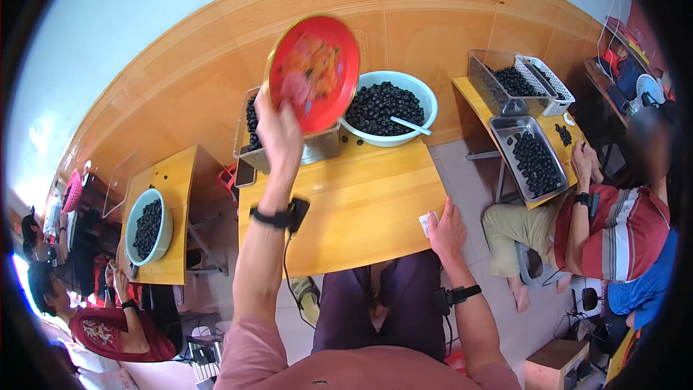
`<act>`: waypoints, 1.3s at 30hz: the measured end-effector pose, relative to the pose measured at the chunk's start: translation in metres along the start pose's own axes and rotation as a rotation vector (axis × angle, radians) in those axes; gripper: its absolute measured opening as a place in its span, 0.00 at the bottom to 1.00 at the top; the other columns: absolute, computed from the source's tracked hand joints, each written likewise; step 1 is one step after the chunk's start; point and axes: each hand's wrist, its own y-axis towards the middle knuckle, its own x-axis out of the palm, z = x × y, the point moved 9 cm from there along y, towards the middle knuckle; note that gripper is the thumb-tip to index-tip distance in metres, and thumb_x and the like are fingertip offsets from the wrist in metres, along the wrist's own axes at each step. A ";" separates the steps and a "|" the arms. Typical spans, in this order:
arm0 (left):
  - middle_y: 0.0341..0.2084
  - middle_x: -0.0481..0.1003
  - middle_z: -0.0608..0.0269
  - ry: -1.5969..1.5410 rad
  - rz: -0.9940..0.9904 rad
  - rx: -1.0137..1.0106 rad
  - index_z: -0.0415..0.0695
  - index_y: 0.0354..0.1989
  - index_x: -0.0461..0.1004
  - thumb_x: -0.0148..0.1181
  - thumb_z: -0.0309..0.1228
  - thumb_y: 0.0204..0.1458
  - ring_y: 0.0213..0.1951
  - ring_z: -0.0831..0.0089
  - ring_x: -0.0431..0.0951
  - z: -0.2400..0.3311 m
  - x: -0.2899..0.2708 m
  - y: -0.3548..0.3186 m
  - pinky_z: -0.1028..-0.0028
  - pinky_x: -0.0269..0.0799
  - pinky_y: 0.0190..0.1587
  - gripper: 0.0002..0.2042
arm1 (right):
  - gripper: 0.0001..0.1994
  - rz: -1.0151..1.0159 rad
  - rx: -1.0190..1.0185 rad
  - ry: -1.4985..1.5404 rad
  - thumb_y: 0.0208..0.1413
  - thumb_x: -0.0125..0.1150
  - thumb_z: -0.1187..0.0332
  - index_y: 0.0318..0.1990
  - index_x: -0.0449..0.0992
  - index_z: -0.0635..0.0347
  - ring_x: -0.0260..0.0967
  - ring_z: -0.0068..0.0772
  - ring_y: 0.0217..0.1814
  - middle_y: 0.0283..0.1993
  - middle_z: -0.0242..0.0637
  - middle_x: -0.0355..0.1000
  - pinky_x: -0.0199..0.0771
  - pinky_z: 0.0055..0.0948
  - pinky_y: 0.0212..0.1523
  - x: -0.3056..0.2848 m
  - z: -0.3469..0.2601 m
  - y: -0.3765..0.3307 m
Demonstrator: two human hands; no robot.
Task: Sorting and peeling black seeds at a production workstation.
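**Red plate tilted over bin**

Wooden table [361,202] lies under both hands. Round red plastic plate [314,72] is gripped at its lower rim by left hand [278,130], tilted above it. Small white card [427,222] is pinched by right hand [447,231] at table edge.

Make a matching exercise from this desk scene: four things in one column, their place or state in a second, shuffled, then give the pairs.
Things:
1. round red plate with a flower pattern
2. pale blue round bowl of dark fruit
3. small white card
4. clear plastic rectangular bin

Places or states:
A. at the desk's near right edge, under the right hand
B. raised and tilted in the left hand
C. at the desk's back left, behind the plate
D. at the desk's back right, white spoon inside

Pairs: 1-B, 2-D, 3-A, 4-C
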 end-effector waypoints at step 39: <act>0.48 0.74 0.48 0.043 0.005 -0.844 0.34 0.65 0.60 0.54 0.33 0.66 0.46 0.66 0.77 -0.138 -0.188 -0.272 0.69 0.73 0.49 0.23 | 0.38 -0.253 -0.841 0.065 0.59 0.61 0.54 0.66 0.58 0.79 0.48 0.57 0.77 0.74 0.61 0.51 0.48 0.47 0.76 0.072 -0.208 0.013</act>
